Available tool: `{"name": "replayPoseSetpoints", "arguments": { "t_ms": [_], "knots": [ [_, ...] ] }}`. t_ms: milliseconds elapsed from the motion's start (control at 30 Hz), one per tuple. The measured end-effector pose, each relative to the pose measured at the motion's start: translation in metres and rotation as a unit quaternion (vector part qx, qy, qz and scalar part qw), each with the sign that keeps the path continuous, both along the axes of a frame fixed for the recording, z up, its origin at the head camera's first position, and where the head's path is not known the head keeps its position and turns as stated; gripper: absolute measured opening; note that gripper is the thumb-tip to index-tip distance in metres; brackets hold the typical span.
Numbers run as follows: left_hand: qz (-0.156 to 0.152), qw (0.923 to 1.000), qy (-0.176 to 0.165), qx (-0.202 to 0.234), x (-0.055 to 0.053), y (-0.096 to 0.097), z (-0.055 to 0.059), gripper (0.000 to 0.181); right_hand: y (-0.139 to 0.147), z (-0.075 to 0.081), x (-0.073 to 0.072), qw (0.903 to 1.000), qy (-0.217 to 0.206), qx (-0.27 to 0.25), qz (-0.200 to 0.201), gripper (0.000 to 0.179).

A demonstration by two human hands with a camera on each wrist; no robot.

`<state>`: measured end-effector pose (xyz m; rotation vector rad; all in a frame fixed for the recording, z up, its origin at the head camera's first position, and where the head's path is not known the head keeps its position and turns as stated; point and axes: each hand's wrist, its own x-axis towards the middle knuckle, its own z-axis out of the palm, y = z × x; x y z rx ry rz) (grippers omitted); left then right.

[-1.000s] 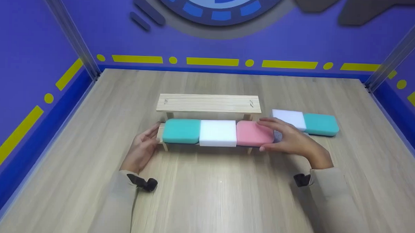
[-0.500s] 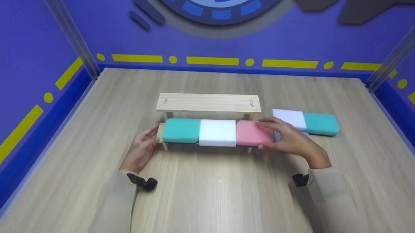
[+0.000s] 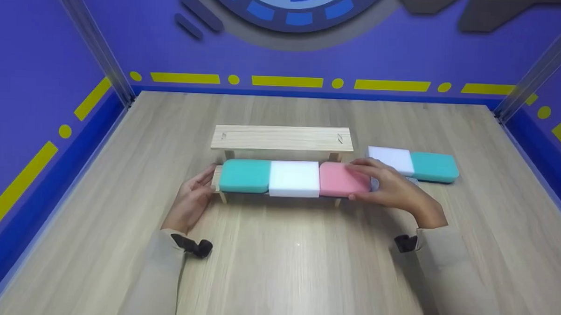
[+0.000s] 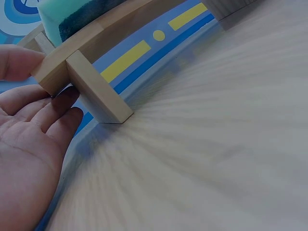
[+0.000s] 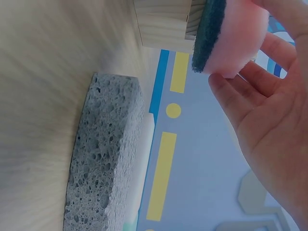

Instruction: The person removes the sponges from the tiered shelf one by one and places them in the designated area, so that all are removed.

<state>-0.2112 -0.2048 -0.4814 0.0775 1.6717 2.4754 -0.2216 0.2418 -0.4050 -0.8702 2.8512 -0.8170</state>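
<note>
pink sponge (image 3: 340, 182) is on the right end of the front bench (image 3: 218, 176), butted against the white sponge (image 3: 294, 179); green sponge (image 3: 245, 176) is next along. row runs left-right; pink's own long axis, can't tell. it lies just left of the right hand (image 3: 396, 192), the nearer one, pinched between thumb and fingers. left hand (image 3: 192, 203) grips the bench's opposite end. grey sponge (image 5: 101, 154) is on the table below. vs a second ago: right hand a hair further left, sponge row unchanged.
</note>
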Motion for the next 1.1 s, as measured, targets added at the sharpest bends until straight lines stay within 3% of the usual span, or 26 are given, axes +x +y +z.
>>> {"name": "replayPoseSetpoints", "arguments": {
  "t_ms": [300,867,1100],
  "knots": [
    [0.000,0.9998,-0.002,-0.019,-0.0002,-0.0003,0.0000,0.066,0.0008,0.0002,-0.0010,1.0000,0.007,-0.003,0.004,0.067],
    [-0.004,0.9999,0.008,-0.012,-0.0007,0.0001,0.0002,0.066,0.0021,-0.0004,-0.0003,1.0000,0.002,-0.004,-0.004,0.066],
    [0.000,0.9998,0.017,-0.009,-0.0013,-0.0013,-0.0022,0.068,0.0042,0.0004,-0.0003,0.9997,0.023,-0.011,0.005,0.065]
  ]
}}
